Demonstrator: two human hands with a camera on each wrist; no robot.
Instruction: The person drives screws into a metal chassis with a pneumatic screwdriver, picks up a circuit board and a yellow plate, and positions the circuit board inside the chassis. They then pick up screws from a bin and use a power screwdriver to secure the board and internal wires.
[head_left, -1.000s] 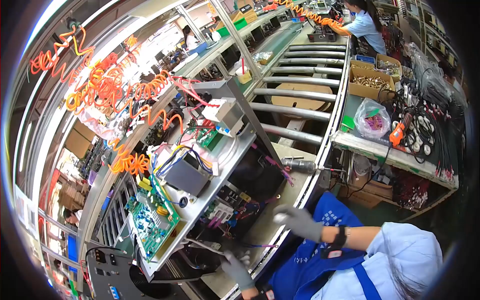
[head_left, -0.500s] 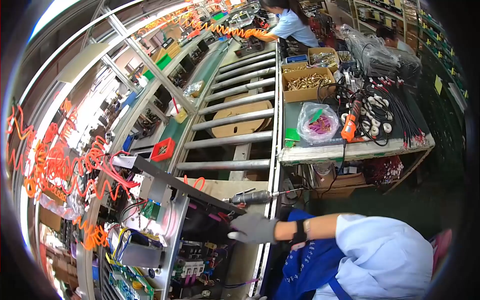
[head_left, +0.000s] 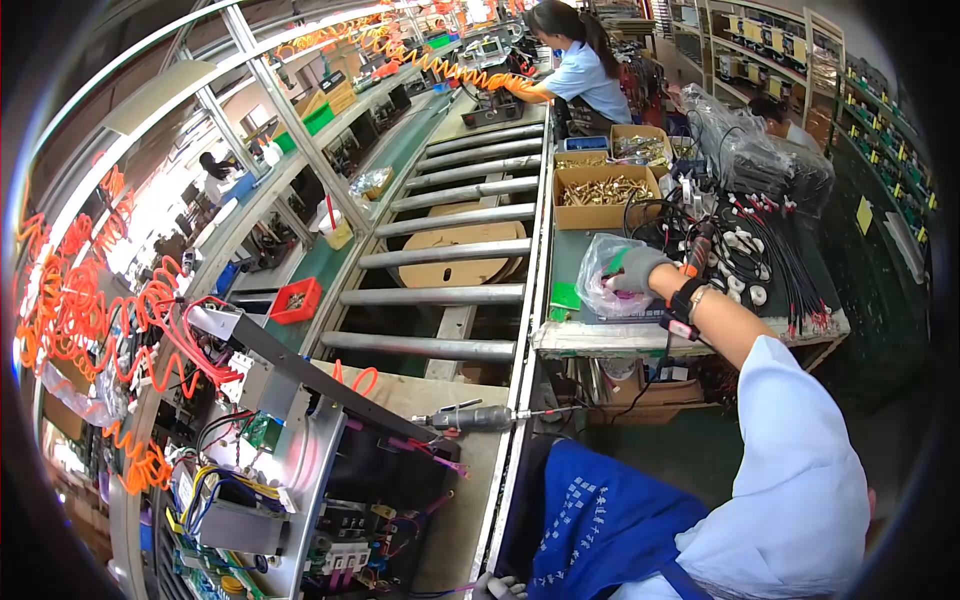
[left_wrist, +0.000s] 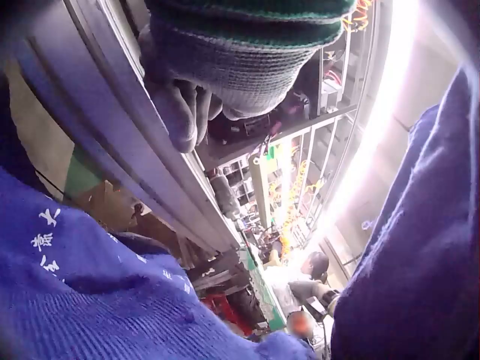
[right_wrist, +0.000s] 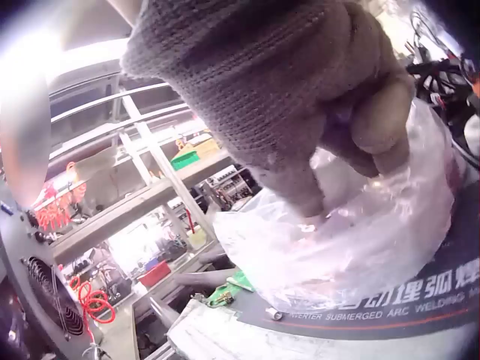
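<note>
My right hand [head_left: 640,268], in a grey knit glove, reaches down into a clear plastic bag [right_wrist: 360,247] on the side table. Inside the bag lie small purple parts [head_left: 625,288]. In the right wrist view the thumb and fingers point down into the bag's mouth with a gap between them; the fingertips are partly hidden by the plastic. The gloved left hand [left_wrist: 191,105] rests at the metal conveyor rail [left_wrist: 112,97], fingers bent loosely over its edge. Beside it stands an open machine chassis [head_left: 385,490] with wiring, circuit boards and purple-sleeved leads.
A pneumatic screwdriver [head_left: 475,418] lies across the conveyor just beyond the chassis. On the side table are a cardboard box of brass fittings [head_left: 605,196], an orange-and-black tool [head_left: 697,250] and black cables [head_left: 790,265]. Conveyor rollers [head_left: 440,296] lead towards another worker [head_left: 590,80].
My right hand has moved from beside the chassis over to the plastic bag on the side table. The left hand has drawn back from the chassis to the rail. The head view has turned rightward.
</note>
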